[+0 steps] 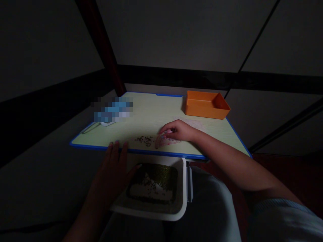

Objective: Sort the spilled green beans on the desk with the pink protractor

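**Seeds on a small table, a tray below its edge**

At the far left of the table point(151, 114) there is a blurred blue thing point(113, 110); I cannot tell what it is. The left hand point(112, 169) lies flat with fingers spread and holds nothing; it rests on the rim of the white tray point(182, 188), probably to keep the tray steady under the table edge. The tray holds dark green seeds. More loose seeds point(145, 140) lie on the table near this edge. Just beside them, the right hand point(178, 130) has curled fingers on a small clear bag point(164, 139), pressing it to the table. Far right stands an orange box point(206, 105), well apart. Nothing blocks the hands.
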The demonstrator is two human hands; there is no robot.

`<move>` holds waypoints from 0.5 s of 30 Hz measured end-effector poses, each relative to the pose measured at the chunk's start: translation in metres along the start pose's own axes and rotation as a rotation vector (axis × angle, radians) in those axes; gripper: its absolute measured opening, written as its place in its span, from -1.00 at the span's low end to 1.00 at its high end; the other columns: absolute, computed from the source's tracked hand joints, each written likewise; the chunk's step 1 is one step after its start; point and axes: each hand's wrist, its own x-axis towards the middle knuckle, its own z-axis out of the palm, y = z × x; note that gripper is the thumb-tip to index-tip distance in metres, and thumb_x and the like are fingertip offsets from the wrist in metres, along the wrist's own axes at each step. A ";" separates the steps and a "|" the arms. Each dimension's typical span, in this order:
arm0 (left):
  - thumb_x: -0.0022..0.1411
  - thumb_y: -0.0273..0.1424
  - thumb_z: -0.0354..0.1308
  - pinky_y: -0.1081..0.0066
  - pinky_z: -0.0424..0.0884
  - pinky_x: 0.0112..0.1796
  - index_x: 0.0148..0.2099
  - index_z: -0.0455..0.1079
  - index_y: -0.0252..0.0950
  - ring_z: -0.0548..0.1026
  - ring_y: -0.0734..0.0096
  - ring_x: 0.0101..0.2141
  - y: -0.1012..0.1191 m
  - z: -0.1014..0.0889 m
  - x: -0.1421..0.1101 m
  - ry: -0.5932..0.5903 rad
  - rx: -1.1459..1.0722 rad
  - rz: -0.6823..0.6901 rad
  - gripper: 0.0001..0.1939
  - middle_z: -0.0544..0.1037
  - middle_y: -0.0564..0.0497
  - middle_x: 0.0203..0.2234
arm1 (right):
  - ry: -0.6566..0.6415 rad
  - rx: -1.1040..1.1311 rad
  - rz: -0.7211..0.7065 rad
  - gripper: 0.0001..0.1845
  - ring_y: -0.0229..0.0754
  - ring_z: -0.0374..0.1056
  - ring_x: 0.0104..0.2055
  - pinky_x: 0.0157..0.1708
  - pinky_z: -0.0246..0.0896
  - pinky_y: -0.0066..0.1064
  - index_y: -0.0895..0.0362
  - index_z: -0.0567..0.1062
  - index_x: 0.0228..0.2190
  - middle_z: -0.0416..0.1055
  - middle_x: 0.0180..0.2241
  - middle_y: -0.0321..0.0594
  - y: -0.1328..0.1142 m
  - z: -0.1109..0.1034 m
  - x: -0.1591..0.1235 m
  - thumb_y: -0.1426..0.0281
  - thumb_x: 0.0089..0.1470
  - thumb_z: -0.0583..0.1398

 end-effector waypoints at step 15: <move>0.12 0.14 -0.18 -0.03 0.15 0.15 0.29 -0.08 -0.55 0.01 -0.24 0.27 0.000 -0.001 0.000 0.007 0.015 0.018 -0.05 0.09 -0.57 0.21 | -0.195 0.295 0.203 -0.85 -0.35 0.33 -0.59 -0.52 0.18 -0.49 0.21 0.48 -0.36 0.41 -0.65 -0.40 -0.006 -0.002 -0.003 0.48 -0.08 0.28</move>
